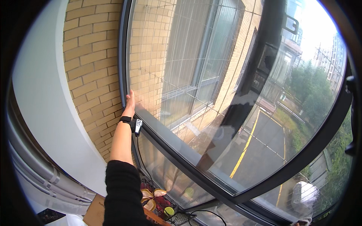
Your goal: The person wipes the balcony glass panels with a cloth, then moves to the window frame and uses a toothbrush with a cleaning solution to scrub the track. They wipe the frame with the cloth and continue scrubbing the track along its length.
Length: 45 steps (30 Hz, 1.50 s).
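My left hand (130, 102) reaches up to the dark side frame (123, 52) of a large window. It is seen nearly edge-on, with fingers stretched upward along the frame beside the glass pane (188, 64). Nothing shows in its grasp. A black strap with a small white device (138, 127) sits on that wrist, and a dark cable (140, 154) hangs down from it. The forearm wears a black sleeve. No right hand can be made out; a small pale thing (304, 221) at the lower right edge is too cut off to tell.
A brick wall (88, 49) and a grey curtain (37, 169) stand to the left. Below the arm are a black mesh rack (149, 183) with peel-like pieces (149, 204), a yellow-green round thing (169, 211) and a cardboard box (94, 212). A dark window rail (177, 158) crosses below the pane.
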### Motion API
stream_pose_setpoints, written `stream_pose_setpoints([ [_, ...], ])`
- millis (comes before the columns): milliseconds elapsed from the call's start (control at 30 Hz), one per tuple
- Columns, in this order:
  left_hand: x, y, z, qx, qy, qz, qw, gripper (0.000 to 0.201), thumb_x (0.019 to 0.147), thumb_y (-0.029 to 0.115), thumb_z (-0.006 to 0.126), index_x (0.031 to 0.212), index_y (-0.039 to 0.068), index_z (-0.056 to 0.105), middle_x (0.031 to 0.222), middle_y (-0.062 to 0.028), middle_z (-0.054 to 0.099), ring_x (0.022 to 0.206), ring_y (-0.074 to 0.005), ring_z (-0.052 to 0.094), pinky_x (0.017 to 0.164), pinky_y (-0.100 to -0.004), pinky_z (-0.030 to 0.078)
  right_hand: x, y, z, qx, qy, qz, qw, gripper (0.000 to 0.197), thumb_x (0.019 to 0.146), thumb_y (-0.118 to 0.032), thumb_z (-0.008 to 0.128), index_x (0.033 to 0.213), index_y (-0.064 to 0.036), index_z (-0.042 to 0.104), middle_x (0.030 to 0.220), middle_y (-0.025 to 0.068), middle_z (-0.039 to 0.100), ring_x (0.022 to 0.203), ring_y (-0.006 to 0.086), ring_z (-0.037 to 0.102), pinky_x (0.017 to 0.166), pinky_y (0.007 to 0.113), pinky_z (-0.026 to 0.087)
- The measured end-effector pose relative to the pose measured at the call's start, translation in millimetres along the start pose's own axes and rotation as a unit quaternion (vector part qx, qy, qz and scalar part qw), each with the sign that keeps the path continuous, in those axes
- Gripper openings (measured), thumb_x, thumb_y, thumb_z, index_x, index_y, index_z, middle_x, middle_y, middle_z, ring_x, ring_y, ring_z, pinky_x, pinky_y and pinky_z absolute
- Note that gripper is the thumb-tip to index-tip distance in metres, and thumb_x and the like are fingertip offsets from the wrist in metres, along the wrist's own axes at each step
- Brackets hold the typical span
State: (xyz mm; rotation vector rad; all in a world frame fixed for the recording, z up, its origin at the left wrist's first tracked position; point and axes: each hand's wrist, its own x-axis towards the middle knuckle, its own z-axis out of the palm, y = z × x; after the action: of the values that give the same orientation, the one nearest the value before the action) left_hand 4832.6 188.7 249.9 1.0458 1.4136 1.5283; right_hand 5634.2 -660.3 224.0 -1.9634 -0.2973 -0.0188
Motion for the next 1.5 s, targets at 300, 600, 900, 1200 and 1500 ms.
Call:
stream_pose_setpoints([
  [300, 12.4, -0.4, -5.1, 0.005, 0.009, 0.004, 1.000, 0.107, 0.081, 0.082, 0.026, 0.150, 0.005, -0.002, 0.157, -0.0175, -0.006, 0.145, -0.0294, -0.010, 0.116, -0.0450, 0.000, -1.1, -6.9, -6.5, -0.021, -0.001, 0.010, 1.000, 0.057, 0.078, -0.021, 0.067, 0.127, 0.0033, 0.050, 0.118, 0.0087, 0.058, 0.102, 0.0194, 0.055, 0.087, 0.031, 0.044],
  [600, 31.1, -12.3, -10.3, 0.018, 0.024, 0.012, 0.999, 0.107, 0.081, 0.083, 0.026, 0.151, 0.006, 0.000, 0.157, -0.0173, -0.004, 0.145, -0.0296, -0.009, 0.116, -0.0438, -0.001, -6.0, 1.6, -22.5, -0.024, -0.009, 0.003, 1.000, 0.056, 0.079, -0.022, 0.067, 0.126, 0.0033, 0.051, 0.117, 0.0081, 0.058, 0.101, 0.0192, 0.055, 0.086, 0.031, 0.045],
  [900, -111.5, 68.8, 39.1, 0.104, 0.128, 0.428, 0.889, 0.059, 0.102, 0.031, 0.036, 0.146, -0.005, 0.021, 0.153, -0.0243, 0.017, 0.144, -0.0333, 0.015, 0.117, -0.0395, 0.013, -37.8, -24.6, -7.7, 0.070, -0.015, -0.032, 0.997, 0.041, 0.082, -0.017, 0.069, 0.116, 0.0011, 0.055, 0.097, 0.0022, 0.059, 0.081, 0.0112, 0.053, 0.069, 0.025, 0.044],
  [1200, -583.4, 88.1, 153.8, 0.181, -0.424, 0.722, 0.515, 0.064, 0.079, 0.026, 0.067, 0.138, 0.009, 0.047, 0.152, -0.0100, 0.032, 0.144, -0.0295, 0.020, 0.115, -0.0569, 0.009, -29.5, -13.9, 6.1, -0.076, 0.096, -0.090, 0.988, 0.061, 0.067, -0.024, 0.076, 0.120, -0.0016, 0.055, 0.112, 0.0159, 0.064, 0.104, 0.0256, 0.061, 0.089, 0.037, 0.048],
  [1500, -653.5, 82.9, 307.6, 0.282, -0.197, 0.770, 0.538, 0.108, 0.064, 0.056, 0.074, 0.151, 0.036, 0.013, 0.160, -0.0030, 0.000, 0.144, -0.0396, -0.005, 0.106, -0.0693, -0.010, -75.4, -37.9, 5.5, -0.194, 0.036, -0.088, 0.976, 0.120, 0.063, -0.028, 0.073, 0.148, -0.0005, -0.007, 0.135, 0.0342, 0.040, 0.103, 0.0466, 0.058, 0.090, 0.042, 0.049],
])
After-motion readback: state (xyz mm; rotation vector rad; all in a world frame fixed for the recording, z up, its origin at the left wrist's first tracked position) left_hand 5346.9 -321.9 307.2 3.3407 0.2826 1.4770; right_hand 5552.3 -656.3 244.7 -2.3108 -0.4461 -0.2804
